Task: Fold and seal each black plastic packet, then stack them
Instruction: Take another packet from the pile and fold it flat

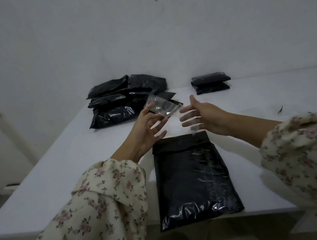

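Note:
A black plastic packet lies flat on the white table right in front of me, its top flap folded over. Above its far end my left hand pinches a crumpled piece of clear film between thumb and forefinger, the other fingers spread. My right hand hovers beside it, palm turned inward, fingers straight and apart, holding nothing. A loose pile of black packets sits at the back left. Two folded packets are stacked at the back right.
The table stands against a white wall. Its near edge runs under the packet, which overhangs it slightly. A small dark scrap lies on the right side of the table. My floral sleeves cover both forearms.

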The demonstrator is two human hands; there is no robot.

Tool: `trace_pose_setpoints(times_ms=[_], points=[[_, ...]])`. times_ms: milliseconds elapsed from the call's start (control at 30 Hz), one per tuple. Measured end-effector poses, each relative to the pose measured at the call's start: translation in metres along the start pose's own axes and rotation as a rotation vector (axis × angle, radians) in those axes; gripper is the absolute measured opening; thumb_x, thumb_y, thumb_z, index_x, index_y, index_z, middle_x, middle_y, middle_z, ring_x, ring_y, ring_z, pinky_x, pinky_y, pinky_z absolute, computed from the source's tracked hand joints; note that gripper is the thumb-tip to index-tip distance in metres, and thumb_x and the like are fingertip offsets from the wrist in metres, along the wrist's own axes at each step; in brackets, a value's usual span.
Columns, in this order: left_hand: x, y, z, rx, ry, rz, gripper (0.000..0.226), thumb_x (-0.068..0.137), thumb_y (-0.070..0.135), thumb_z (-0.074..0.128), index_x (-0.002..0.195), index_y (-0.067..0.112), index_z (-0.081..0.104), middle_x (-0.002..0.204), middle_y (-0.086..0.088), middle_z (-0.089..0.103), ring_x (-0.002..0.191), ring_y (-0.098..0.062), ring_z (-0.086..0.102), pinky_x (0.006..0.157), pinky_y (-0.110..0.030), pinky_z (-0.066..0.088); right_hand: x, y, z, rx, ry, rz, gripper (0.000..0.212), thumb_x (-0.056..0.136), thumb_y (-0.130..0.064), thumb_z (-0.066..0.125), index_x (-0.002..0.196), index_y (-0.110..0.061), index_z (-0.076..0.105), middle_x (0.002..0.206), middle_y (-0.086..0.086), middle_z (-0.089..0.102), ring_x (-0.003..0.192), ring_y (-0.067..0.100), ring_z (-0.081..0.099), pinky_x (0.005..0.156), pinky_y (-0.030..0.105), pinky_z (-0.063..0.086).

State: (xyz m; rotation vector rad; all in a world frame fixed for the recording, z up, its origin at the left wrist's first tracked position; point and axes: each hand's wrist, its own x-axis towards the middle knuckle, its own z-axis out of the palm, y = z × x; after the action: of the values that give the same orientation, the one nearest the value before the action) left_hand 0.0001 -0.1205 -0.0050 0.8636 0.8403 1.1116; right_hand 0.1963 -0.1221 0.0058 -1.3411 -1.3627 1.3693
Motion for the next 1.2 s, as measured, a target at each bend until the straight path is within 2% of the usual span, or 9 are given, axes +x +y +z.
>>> trace_pose_setpoints(times_ms=[67,133,233,300,400,567,733,933,1200], points=[[0.000,-0.002,0.004,0.002,0.035,0.000,0.036,0.093,0.009,0.050,0.118,0.034,0.054,0.096,0.000,0.065,0.089,-0.015,0.066,0.083,-0.037,0.047,-0.006,-0.004,-0.004,0.146,-0.044,0.047,0.073,0.087,-0.072,0.023,0.110,-0.015,0.062,0.103,0.009,0.071,0.096,0.025,0.069,0.088,0.039,0.050],[-0.002,-0.003,0.007,0.003,0.065,-0.009,0.032,0.094,0.009,0.050,0.113,0.034,0.055,0.096,0.000,0.065,0.089,-0.015,0.065,0.085,-0.037,0.046,-0.012,-0.008,-0.007,0.145,-0.079,0.060,0.074,0.078,-0.076,0.035,0.113,-0.017,0.060,0.106,0.008,0.071,0.098,0.024,0.069,0.088,0.040,0.050],[-0.004,-0.005,0.009,-0.005,0.092,-0.018,0.028,0.094,0.011,0.052,0.108,0.034,0.056,0.096,0.001,0.065,0.092,-0.016,0.064,0.088,-0.038,0.045,-0.018,-0.012,-0.011,0.048,-0.094,0.052,0.055,0.071,-0.054,0.063,0.114,-0.019,0.059,0.113,0.008,0.069,0.100,0.021,0.068,0.087,0.037,0.048],[-0.007,-0.006,0.010,-0.013,0.107,-0.018,0.024,0.094,0.014,0.054,0.106,0.034,0.056,0.095,0.002,0.065,0.093,-0.016,0.063,0.087,-0.038,0.045,-0.021,-0.011,-0.013,-0.021,-0.075,0.039,0.039,0.076,-0.035,0.071,0.110,-0.017,0.062,0.108,0.007,0.071,0.097,0.020,0.068,0.087,0.036,0.048],[-0.008,-0.007,0.013,-0.042,0.141,-0.022,0.014,0.093,0.024,0.058,0.100,0.035,0.058,0.093,0.004,0.062,0.094,-0.016,0.060,0.086,-0.037,0.044,-0.022,-0.005,-0.013,-0.074,-0.010,0.055,0.024,0.083,-0.015,0.071,0.106,-0.009,0.066,0.094,0.005,0.073,0.084,0.016,0.069,0.079,0.029,0.050],[-0.009,-0.007,0.012,-0.120,0.216,-0.023,0.008,0.091,0.035,0.060,0.097,0.030,0.058,0.100,0.002,0.055,0.096,-0.015,0.054,0.094,-0.035,0.041,-0.023,0.002,-0.013,0.020,0.053,0.184,0.005,0.083,-0.011,0.070,0.086,-0.009,0.068,0.080,0.002,0.069,0.066,0.010,0.059,0.065,0.021,0.047],[-0.010,-0.010,0.009,-0.138,0.401,0.035,0.008,0.091,0.028,0.061,0.096,0.021,0.062,0.106,0.003,0.058,0.096,-0.011,0.056,0.077,-0.025,0.045,-0.024,-0.002,-0.013,0.045,0.062,0.308,0.005,0.080,-0.008,0.072,0.079,-0.006,0.068,0.072,0.003,0.067,0.062,0.008,0.053,0.065,0.018,0.047],[-0.014,-0.014,0.004,-0.201,0.490,0.072,0.007,0.092,0.021,0.060,0.085,0.021,0.060,0.096,0.007,0.057,0.093,-0.007,0.056,0.087,-0.025,0.043,-0.025,-0.011,-0.014,0.052,0.031,0.379,0.009,0.078,-0.009,0.073,0.084,-0.004,0.067,0.071,0.003,0.068,0.059,0.006,0.051,0.058,0.014,0.049],[-0.015,-0.022,0.002,-0.247,0.523,0.050,0.005,0.092,0.026,0.060,0.092,0.022,0.063,0.104,0.005,0.056,0.097,-0.009,0.057,0.086,-0.026,0.043,-0.022,-0.016,-0.019,-0.032,0.053,0.385,0.013,0.078,-0.016,0.075,0.088,-0.010,0.069,0.065,-0.003,0.072,0.061,0.006,0.047,0.058,0.016,0.041]])
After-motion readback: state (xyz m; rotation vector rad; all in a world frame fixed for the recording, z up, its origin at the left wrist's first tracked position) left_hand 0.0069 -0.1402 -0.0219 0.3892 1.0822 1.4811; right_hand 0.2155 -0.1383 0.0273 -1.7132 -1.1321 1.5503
